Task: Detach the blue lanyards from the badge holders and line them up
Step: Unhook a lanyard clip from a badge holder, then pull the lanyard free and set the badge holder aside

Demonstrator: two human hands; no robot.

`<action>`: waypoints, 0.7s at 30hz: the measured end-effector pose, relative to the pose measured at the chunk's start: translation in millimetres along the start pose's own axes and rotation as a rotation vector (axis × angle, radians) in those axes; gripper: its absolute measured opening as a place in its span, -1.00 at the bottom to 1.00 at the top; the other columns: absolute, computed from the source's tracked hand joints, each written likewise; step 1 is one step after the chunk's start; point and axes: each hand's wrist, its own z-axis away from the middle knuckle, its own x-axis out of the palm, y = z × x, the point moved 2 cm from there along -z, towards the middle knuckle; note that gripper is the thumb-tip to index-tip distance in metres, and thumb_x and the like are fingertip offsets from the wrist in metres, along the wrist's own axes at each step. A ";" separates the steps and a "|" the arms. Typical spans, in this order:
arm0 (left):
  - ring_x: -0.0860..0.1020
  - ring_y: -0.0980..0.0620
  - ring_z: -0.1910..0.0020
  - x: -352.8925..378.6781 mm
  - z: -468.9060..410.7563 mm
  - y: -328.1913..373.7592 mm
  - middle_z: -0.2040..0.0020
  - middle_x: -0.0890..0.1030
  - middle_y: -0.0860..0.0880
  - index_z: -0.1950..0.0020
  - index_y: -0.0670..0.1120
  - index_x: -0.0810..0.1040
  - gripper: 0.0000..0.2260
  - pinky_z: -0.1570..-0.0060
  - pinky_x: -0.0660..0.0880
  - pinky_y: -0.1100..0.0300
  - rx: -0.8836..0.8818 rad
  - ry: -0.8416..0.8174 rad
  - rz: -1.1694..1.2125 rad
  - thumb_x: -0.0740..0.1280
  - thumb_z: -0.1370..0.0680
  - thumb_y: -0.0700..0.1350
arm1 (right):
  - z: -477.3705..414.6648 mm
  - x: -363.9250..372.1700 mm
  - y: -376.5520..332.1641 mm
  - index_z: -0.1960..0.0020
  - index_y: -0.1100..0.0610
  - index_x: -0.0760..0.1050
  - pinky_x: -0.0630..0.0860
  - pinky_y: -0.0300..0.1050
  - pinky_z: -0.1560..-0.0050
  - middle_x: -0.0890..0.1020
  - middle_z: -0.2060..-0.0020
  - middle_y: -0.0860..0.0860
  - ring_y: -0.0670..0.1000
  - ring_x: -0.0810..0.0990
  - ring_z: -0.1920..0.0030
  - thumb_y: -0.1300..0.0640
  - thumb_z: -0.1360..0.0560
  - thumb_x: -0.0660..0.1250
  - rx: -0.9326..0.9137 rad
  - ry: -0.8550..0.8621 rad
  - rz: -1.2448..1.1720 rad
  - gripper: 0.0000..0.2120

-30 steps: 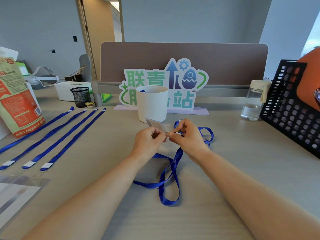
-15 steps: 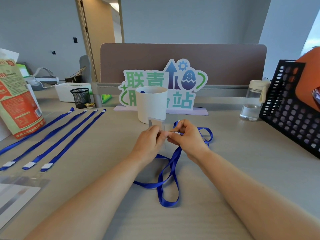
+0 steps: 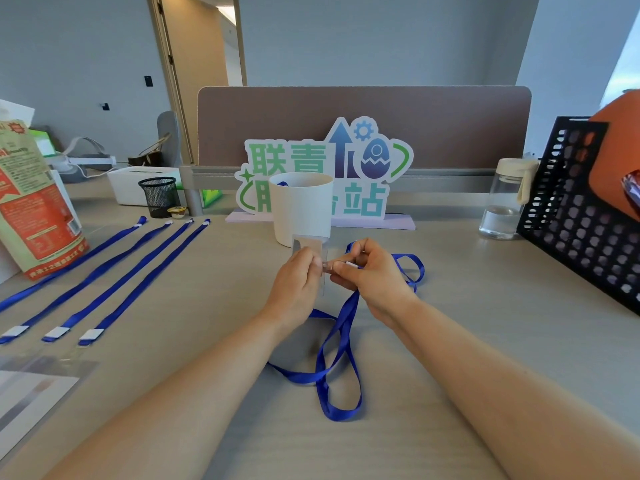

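Just in front of the white cup [image 3: 300, 206], the left hand [image 3: 296, 284] pinches a clear badge holder [image 3: 308, 244] between curled fingers, while the right hand [image 3: 372, 277] pinches the white clip end of a blue lanyard [image 3: 347, 311], whose strap loops over the desk nearer the person. Left of the cup, four detached lanyards [image 3: 149, 278] lie side by side. Behind the cup, a sign [image 3: 349, 161] reads "联青" and "站"; the cup hides part of it.

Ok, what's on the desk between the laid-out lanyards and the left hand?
Nothing: in the head view the desk is bare between the rightmost laid-out lanyard and the left hand pinching the badge holder.
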 end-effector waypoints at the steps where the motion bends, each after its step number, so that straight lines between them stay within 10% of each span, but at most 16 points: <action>1: 0.35 0.15 0.24 -0.7 -0.7 -0.6 0.22 0.35 0.09 0.28 -0.04 0.32 -0.73 0.20 0.27 0.30 0.017 0.000 0.015 0.09 -0.62 -0.20 | 0.2 -0.5 -0.5 0.12 0.16 0.31 0.63 -0.17 0.07 0.62 0.20 0.11 0.00 0.66 0.16 0.38 -0.49 0.28 -0.002 -0.005 -0.010 -0.82; 7: 0.12 0.23 -0.41 -14.5 -5.9 -11.0 -0.44 0.15 0.11 -0.17 -0.05 0.39 -0.76 -0.36 0.06 0.39 0.105 -0.101 -0.001 0.13 -0.55 -0.01 | 0.3 -3.0 -1.1 0.12 0.15 0.29 0.62 -0.15 0.04 0.57 0.21 0.08 0.09 0.63 0.04 0.41 -0.50 0.24 0.015 -0.074 -0.052 -0.79; 11: 0.20 0.11 -0.42 -19.5 -5.2 -16.3 -0.36 0.33 0.14 -0.49 0.08 -0.01 -0.55 -0.45 -0.17 0.06 -0.006 -0.302 -0.068 0.03 -0.62 0.04 | 1.4 -3.3 -3.6 0.10 0.15 0.28 0.63 -0.18 0.09 0.58 0.29 0.02 -0.03 0.65 0.18 0.44 -0.50 0.22 0.019 -0.122 -0.082 -0.78; 16: 0.38 0.04 -0.16 -20.6 -5.7 -13.8 -0.22 0.38 -0.03 -0.35 -0.06 0.32 -0.66 -0.18 0.28 0.19 -0.010 -0.202 -0.137 0.14 -0.60 0.00 | 0.5 -5.4 -3.4 0.08 0.15 0.27 0.62 -0.16 0.09 0.64 0.35 -0.05 -0.03 0.69 0.19 0.42 -0.50 0.23 0.011 -0.138 -0.083 -0.78; 21: 0.40 0.12 0.26 -30.6 -4.4 -6.7 0.24 0.43 0.12 0.18 -0.01 0.41 -0.64 0.20 0.31 0.19 0.036 -0.007 -0.128 -0.03 -0.48 0.20 | 1.1 -11.5 -7.7 0.18 0.09 0.40 0.52 -0.34 0.25 0.65 0.27 -0.08 -0.14 0.62 0.27 0.29 -0.45 0.37 -0.055 -0.035 0.245 -0.82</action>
